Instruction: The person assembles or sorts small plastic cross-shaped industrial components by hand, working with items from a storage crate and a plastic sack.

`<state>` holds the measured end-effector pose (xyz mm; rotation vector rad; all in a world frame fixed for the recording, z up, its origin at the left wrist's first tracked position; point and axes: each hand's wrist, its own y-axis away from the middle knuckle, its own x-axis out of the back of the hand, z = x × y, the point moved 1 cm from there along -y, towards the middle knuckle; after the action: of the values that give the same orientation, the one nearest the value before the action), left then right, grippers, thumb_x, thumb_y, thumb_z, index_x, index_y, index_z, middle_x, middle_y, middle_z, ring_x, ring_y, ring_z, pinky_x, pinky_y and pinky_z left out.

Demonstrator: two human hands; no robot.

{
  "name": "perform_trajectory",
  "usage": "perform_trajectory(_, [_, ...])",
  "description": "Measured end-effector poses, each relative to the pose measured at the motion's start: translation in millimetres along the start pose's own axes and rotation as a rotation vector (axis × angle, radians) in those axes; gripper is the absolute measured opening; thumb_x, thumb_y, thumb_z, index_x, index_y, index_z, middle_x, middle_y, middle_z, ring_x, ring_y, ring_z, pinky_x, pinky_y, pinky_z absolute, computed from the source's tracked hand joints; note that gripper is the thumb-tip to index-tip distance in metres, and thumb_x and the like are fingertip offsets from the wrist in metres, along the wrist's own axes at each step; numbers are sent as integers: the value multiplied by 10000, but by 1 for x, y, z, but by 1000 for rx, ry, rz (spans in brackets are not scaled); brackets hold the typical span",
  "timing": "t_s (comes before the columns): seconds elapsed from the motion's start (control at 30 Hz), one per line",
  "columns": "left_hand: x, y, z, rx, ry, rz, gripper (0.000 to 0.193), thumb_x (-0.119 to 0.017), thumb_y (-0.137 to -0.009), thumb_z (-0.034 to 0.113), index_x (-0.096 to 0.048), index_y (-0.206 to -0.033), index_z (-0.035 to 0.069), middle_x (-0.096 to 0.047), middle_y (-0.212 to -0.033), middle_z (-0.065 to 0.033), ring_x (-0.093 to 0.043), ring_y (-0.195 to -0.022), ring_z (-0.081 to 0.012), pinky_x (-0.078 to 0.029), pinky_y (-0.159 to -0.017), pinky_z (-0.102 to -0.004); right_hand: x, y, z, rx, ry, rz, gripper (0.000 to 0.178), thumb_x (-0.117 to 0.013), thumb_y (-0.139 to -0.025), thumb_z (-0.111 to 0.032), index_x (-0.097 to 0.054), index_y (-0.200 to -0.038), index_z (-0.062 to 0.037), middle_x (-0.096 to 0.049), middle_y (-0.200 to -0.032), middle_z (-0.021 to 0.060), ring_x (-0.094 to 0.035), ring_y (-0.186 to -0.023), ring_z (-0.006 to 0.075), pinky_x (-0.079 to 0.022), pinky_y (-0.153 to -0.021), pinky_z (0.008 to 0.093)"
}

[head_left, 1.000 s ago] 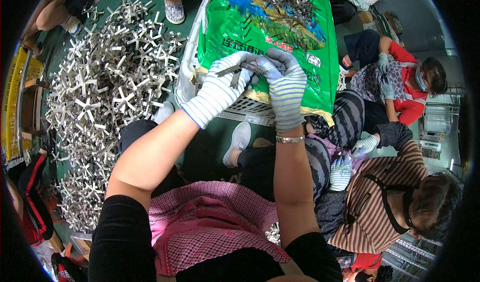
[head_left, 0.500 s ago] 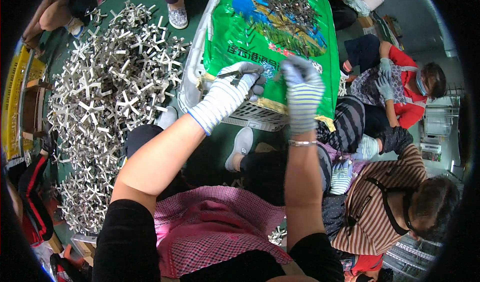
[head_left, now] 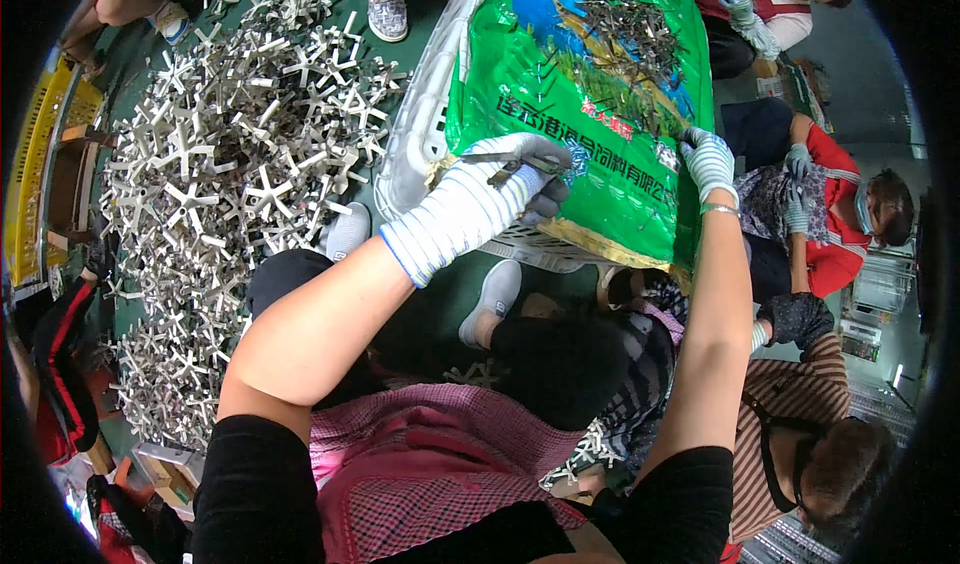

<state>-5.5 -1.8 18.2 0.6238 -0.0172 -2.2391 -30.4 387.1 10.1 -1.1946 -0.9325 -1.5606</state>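
My left hand, in a striped glove with grey fingers, is closed on a thin dark metal piece above the near edge of a green printed sack. Beside its fingers is a small dark fragment. At the sack's right edge is my right hand, in a matching glove, its fingers bent and pressed together. What they hold, if anything, is hidden. The sack lies over a white plastic crate. On its far part rests a heap of small dark slivers.
A large pile of pale star-shaped pieces covers the floor at left, near a yellow crate. Seated co-workers are close on the right, one in a striped top, another in red. A grey shoe stands below the crate.
My right hand has moved right, away from my left hand, to the sack's right edge. My left hand keeps the metal piece. The whole view has shifted, with the sack now farther right.
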Motion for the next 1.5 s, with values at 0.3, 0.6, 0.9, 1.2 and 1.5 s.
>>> perform_trajectory(0.3, [0, -12, -4, 168, 149, -16, 328, -561, -923, 286, -564, -1100, 10, -660, -842, -146, -659, -669, -216, -506, -567, -290, 44, 52, -22, 41, -624, 251, 308, -632, -837, -146, -631, -1134, -63, -676, -1030, 107, -631, -942, 199, -477, -854, 309])
perform_trajectory(0.6, [-1, -5, -17, 74, -233, -130, 225, -558, -902, 254, -604, -1014, 64, -662, -818, -69, -629, -609, -148, -491, -491, -260, 82, 153, -201, 347, -1285, 104, 248, -632, -820, -193, -665, -1004, -30, -654, -957, 128, -623, -908, 219, -472, -830, 317])
perform_trajectory(0.9, [14, 1, -14, 97, -192, -63, 199, -567, -916, 192, -615, -1051, 54, -649, -879, -41, -599, -684, -83, -501, -566, -223, 65, 151, -205, 351, -1024, 435, 160, -657, -784, -181, -690, -875, -54, -659, -858, 124, -613, -807, 302, -466, -752, 383])
perform_trajectory(1.2, [4, -3, -17, 70, -160, -24, 243, -571, -918, 210, -591, -1089, 39, -646, -808, -57, -605, -612, -111, -519, -480, -234, 61, 152, -201, 227, -937, 562, 158, -681, -769, -140, -685, -905, -59, -660, -862, 133, -626, -796, 292, -481, -730, 370])
perform_trajectory(1.5, [1, -8, -8, 28, -15, 153, 237, -568, -919, 251, -598, -1036, 48, -644, -776, -48, -598, -604, -120, -468, -504, -225, 31, 138, -129, -333, -1681, 398, 253, -640, -871, -211, -668, -1001, 4, -671, -880, 67, -604, -765, 107, -472, -665, 253])
